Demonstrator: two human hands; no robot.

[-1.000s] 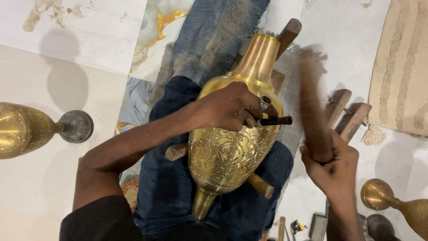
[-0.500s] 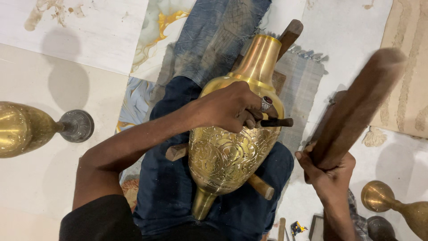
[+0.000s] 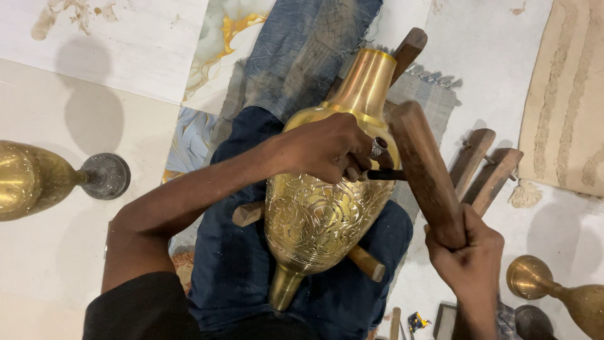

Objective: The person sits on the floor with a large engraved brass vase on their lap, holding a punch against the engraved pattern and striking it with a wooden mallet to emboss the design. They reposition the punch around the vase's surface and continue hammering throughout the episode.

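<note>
A large engraved brass vase [image 3: 327, 214] lies across my lap, neck pointing away, resting on wooden supports [image 3: 368, 263]. My left hand [image 3: 330, 148] sits on the vase's shoulder and grips a thin dark chisel [image 3: 385, 174], its tip against the brass. My right hand [image 3: 469, 255] holds a thick wooden mallet [image 3: 426, 170] by its lower end; the mallet's upper end is close beside the chisel.
Another brass vase [image 3: 38, 179] lies on the floor at left. A small brass vessel [image 3: 553, 286] lies at lower right. Wooden blocks [image 3: 481, 170] rest beside a grey mat [image 3: 428, 94]. A tan rug [image 3: 569, 94] is at right.
The mallet has swung down from a raised, tilted-right position to beside the chisel. My left hand and the vase have stayed in place.
</note>
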